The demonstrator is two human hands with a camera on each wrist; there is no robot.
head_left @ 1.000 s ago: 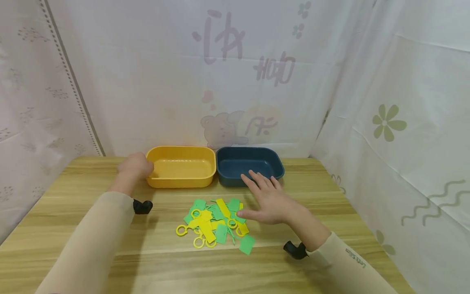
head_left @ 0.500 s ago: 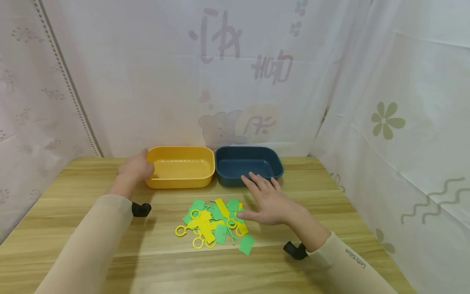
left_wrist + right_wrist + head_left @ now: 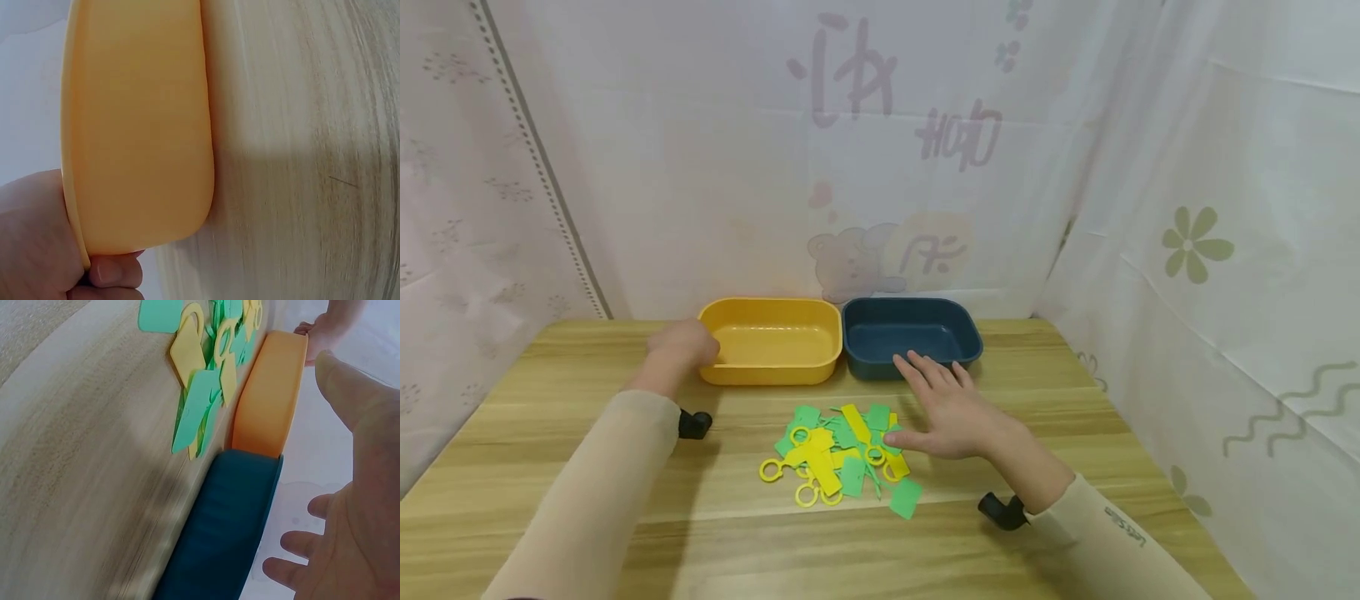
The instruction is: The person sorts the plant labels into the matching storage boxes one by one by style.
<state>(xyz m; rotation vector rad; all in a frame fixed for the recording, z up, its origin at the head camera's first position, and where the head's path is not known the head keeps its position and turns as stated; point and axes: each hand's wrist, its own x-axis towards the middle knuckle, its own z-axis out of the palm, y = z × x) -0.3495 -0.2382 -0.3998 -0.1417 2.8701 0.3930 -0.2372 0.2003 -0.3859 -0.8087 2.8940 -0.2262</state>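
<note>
My left hand [image 3: 681, 350] grips the left end of a yellow plastic bin [image 3: 775, 374]. In the left wrist view, its thumb side lies inside the rim and curled fingers [image 3: 115, 270] show under the wall. The bin stands on the table, side by side with a dark blue bin [image 3: 910, 337]. My right hand [image 3: 951, 412] hovers with spread fingers at the right of a pile of flat tags, holding nothing. Yellow ring-ended tags [image 3: 823, 473] and green tags [image 3: 906, 497] overlap in that pile, in front of the bins. Both bins look empty inside.
The wood-grain table [image 3: 760, 550] reaches back to a white printed curtain [image 3: 715, 167]. Another curtain [image 3: 1247, 333] hangs along the right edge. A black wrist fitting [image 3: 1002, 511] juts from the right cuff, and a similar black fitting [image 3: 695, 424] from the left.
My left hand has turned slightly at the yellow bin's end, keeping its hold. The right hand, the tags and both bins stay about where they were.
</note>
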